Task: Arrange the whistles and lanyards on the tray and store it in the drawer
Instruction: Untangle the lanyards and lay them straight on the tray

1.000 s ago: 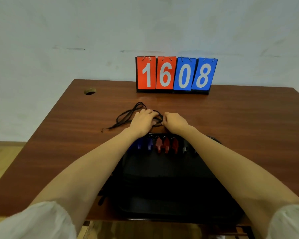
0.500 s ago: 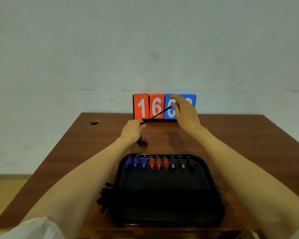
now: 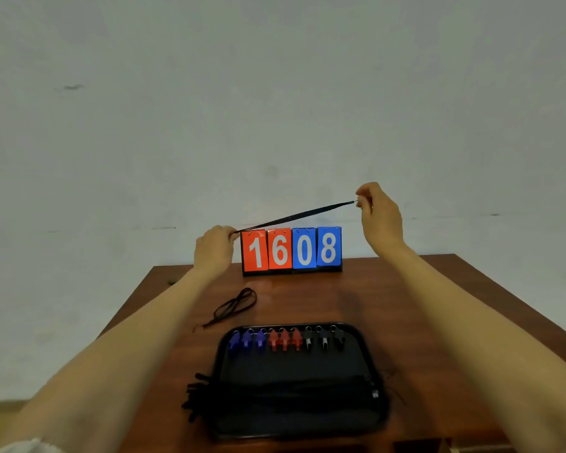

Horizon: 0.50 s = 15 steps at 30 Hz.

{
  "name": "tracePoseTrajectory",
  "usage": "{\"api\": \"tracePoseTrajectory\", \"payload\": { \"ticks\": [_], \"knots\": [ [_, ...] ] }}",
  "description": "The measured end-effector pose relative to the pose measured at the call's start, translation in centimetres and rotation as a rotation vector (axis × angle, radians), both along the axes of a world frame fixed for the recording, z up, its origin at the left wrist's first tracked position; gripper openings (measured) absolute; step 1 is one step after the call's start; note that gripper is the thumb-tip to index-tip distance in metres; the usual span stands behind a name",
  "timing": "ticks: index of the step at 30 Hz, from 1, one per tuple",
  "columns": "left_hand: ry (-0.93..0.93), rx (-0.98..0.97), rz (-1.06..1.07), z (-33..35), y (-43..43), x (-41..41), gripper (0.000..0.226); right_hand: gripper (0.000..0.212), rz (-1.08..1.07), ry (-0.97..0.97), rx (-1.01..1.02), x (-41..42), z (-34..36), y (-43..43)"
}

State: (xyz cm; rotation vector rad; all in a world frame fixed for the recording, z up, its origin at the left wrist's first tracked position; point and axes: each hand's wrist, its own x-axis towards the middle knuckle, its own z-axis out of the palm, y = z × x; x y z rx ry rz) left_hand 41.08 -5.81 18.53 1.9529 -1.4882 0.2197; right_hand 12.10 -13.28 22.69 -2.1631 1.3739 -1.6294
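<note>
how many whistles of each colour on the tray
blue whistles: 3
red whistles: 3
black whistles: 3
total: 9

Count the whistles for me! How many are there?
9 whistles in one row along the far edge of the tray: three blue at the left, three red in the middle, three black at the right. Dark lanyards in front could hide more.
</note>
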Motion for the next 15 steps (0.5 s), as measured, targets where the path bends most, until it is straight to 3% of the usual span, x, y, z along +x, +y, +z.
{"api": "tracePoseTrajectory", "payload": {
  "ticks": [4,10,15],
  "knots": [
    [0.058,-0.007,-0.015,-0.2,1.7,-0.2,0.032,0.017,-0.037,0.024,0.046,-1.5,-0.9,0.8],
    [0.211,0.0,-0.023,-2.0,4.3,-0.5,0.02,0.018,-0.072,0.22,0.089,-4.1,-4.2,1.7],
    [0.216,0.093,-0.017,-5.7,6.2,0.2,0.017,0.023,-0.076,0.385,0.246,-5.4,-8.2,2.7]
  ]
}}
